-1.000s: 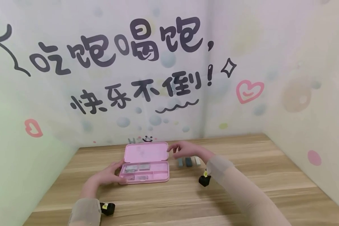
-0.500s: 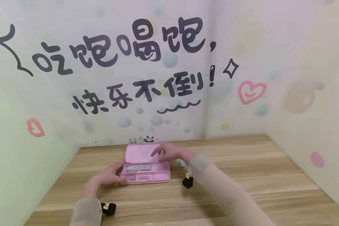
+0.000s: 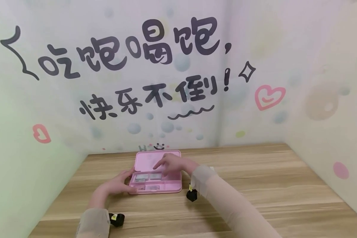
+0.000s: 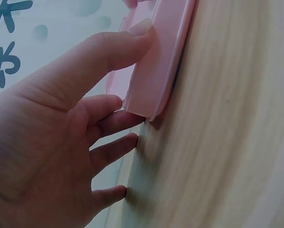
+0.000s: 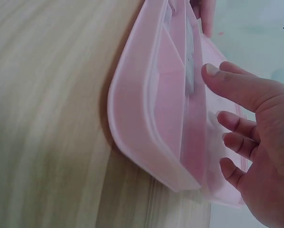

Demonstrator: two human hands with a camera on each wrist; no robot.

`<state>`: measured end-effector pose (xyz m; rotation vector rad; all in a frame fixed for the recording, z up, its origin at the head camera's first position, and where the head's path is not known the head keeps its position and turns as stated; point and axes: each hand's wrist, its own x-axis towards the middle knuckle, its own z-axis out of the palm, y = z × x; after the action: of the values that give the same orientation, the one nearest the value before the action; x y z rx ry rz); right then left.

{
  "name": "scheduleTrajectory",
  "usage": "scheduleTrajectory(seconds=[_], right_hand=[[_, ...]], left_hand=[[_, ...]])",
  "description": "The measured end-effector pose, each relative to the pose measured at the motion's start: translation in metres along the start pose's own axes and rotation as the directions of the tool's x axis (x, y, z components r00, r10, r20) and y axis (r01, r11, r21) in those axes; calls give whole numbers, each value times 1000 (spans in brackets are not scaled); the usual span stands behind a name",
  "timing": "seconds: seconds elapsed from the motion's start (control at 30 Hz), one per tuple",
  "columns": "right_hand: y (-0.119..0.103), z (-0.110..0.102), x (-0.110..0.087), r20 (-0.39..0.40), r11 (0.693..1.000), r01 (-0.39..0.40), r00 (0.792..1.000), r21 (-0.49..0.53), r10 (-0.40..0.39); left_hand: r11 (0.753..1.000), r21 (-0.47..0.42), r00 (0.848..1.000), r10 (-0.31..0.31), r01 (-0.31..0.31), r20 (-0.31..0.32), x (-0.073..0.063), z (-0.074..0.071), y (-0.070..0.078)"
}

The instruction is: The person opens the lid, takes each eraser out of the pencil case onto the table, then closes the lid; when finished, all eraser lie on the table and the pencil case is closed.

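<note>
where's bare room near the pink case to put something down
Free: table between left arm and right arm, before the pink case; table beyond the right arm; the case's front right compartment. Crowded: its left half (grey pieces, left hand) and back right (right hand).

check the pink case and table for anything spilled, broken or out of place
Nothing looks spilled or broken. One thing seems stray: a small white piece on the table, mostly hidden behind the right sleeve, outside the open pink pencil case, where grayish blocks sit in compartments.
</note>
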<state>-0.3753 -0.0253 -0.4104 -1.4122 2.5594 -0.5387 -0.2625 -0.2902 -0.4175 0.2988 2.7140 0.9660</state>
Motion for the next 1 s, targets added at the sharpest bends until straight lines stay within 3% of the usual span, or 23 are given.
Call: scheduleTrajectory(seconds=[0.13, 0.6, 1.0], right_hand=[[-3, 2, 3, 26, 998, -2, 1000, -63, 4], [-13, 9, 3, 47, 984, -145, 987, -100, 150], [-16, 13, 6, 59, 974, -110, 990, -199, 124]], left_hand=[[1000, -6, 1000, 3, -3, 2, 0, 0, 1], [1000, -3, 1000, 5, -5, -2, 4, 0, -1], [1000, -3, 1000, 7, -7, -2, 1, -1, 0]])
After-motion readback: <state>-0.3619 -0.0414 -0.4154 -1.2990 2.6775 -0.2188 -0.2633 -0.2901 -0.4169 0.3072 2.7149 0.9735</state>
